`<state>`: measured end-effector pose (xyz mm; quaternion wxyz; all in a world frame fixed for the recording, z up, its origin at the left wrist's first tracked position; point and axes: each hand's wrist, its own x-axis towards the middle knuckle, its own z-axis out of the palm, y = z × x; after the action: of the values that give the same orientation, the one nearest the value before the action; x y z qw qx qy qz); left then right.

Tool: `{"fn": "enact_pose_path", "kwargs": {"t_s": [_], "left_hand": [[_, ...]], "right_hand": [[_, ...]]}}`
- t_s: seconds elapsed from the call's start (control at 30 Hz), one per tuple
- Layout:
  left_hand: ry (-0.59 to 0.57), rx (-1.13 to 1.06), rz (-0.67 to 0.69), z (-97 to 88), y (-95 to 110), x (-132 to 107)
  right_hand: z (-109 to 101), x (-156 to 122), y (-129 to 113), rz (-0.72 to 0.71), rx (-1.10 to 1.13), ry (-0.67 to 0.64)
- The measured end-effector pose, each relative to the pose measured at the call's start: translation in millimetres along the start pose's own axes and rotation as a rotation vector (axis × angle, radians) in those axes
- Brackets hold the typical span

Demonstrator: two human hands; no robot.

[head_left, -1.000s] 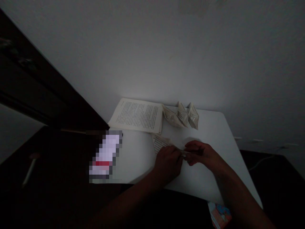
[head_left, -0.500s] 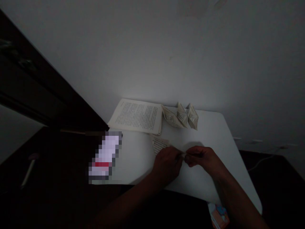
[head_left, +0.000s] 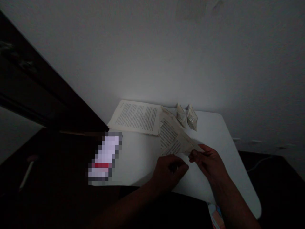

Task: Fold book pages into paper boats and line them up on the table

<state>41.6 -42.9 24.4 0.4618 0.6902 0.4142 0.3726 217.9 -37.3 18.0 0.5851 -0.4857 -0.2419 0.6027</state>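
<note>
printed sheet [head_left: 173, 138] tilted up, long axis away-left, right hand [head_left: 209, 162] pinching

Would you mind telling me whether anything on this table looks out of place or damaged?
Nothing is spilled or broken. The one oddity: a creased page is loose, raised at a tilt over the table, pinched by the right hand next to the left hand, while the book lies open behind it.

the table [head_left: 140, 156] is showing plain white; the sheet [head_left: 173, 140], the book [head_left: 137, 117] and the paper boats [head_left: 188, 117] are showing cream with rows of black print.
</note>
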Motion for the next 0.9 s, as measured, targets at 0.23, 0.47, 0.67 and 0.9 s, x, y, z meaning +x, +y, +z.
{"fn": "enact_pose_path", "kwargs": {"t_s": [0.23,0.47,0.67,0.9], "left_hand": [[0.117,-0.230,-0.312,-3.6,-11.2,33.5],[0.148,-0.141,-0.372,-5.0,-13.3,29.9],[0.167,-0.035,-0.313,-9.5,-12.9,30.4],[0.125,-0.024,-0.293,-10.3,-15.8,30.7]], "right_hand": [[10.4,8.8,14.3,-0.128,-0.117,-0.041],[14.3,5.6,21.5,-0.267,-0.262,-0.026],[11.7,-6.9,16.1,-0.804,-0.653,-0.087],[7.5,-6.9,13.1,-0.863,-0.986,-0.201]]}}
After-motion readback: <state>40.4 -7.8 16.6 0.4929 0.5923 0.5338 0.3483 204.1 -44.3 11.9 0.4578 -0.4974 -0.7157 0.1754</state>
